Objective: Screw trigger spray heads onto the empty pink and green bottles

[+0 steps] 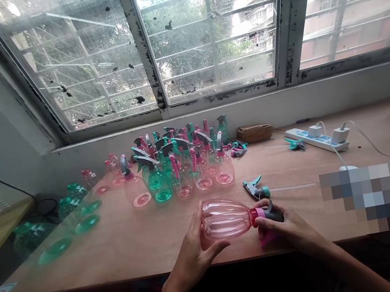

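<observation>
While the pink bottle [226, 218] lies on its side just above the near edge of the wooden table [131, 237], both hands close on it. The left hand [194, 251] cups the rounded body from below and behind, with the fingers spread over the clear pink plastic and the thumb along the near side. The right hand [288, 227] pinches the spray head [269, 213], a grey and pink trigger top that sits at the bottle's neck, which points to the right.

Just beyond the right hand, a loose teal trigger [256, 188] lies on the table, and its thin white dip tube [293, 187] runs off to the right. A pixelated patch hides whatever sits at the near right.

Farther back, in the middle of the table, stands a tight cluster of finished bottles [180, 171], pink and green, each upright with a trigger on top. To their left stand bottles with no tops: green open bottles [78, 212] nearer the table's left edge and pink open bottles [101, 180] behind them. To the right of the cluster lie a few more loose triggers [295, 144], a brown box [255, 133] and a white power strip [316, 138] with plugs and cables in it.

Behind everything, a barred window [204, 28] with a peeling frame runs the full width of the wall.
</observation>
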`<state>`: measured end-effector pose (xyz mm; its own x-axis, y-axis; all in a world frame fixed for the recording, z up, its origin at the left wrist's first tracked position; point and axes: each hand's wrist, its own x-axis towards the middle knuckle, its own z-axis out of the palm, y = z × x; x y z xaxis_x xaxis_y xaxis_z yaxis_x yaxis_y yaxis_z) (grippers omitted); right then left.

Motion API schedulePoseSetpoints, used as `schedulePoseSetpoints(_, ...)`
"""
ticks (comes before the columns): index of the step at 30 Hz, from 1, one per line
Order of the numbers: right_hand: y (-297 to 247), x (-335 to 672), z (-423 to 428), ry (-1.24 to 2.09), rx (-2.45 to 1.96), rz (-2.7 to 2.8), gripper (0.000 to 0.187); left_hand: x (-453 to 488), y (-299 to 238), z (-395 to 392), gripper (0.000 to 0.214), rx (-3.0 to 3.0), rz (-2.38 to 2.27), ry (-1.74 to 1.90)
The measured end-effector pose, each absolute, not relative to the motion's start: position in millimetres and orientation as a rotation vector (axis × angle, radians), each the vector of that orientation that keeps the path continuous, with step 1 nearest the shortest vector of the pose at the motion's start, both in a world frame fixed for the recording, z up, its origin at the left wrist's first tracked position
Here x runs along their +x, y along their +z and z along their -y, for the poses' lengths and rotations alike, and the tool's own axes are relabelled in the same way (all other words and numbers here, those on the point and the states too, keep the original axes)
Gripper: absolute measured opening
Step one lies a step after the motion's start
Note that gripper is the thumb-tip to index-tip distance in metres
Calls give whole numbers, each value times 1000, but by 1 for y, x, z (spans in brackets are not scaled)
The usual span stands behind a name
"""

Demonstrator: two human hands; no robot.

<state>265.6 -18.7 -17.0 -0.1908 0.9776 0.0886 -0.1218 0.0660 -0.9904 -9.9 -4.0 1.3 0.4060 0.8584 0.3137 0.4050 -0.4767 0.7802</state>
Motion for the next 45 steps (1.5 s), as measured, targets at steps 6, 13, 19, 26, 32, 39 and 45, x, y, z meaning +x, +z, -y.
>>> schedulePoseSetpoints(6, -19, 266, 17, 1374, -922, 1256, 36, -8, 0, 7, 95, 2051, -1005, 976)
schedulePoseSetpoints(13, -16, 265, 19, 1360, -950, 1313, 35, -9, 0, 4, 107, 2106, -1051, 975)
schedulePoseSetpoints(19, -17, 265, 18, 1373, -912, 1299, 34, -10, -6, 4, 106, 2138, -1024, 977)
schedulePoseSetpoints(26, -17, 265, 19, 1360, -951, 1319, 37, -9, -3, 3, 101, 2081, -999, 991)
schedulePoseSetpoints(32, -21, 266, 18, 1340, -942, 1327, 36, -10, -5, 4, 108, 2056, -998, 963)
schedulePoseSetpoints(39, -17, 265, 17, 1362, -936, 1258, 40, -10, -1, 4, 100, 1978, -981, 971)
schedulePoseSetpoints(45, -15, 264, 17, 1394, -901, 1196, 44, -9, 0, 7, 110, 1853, -942, 974)
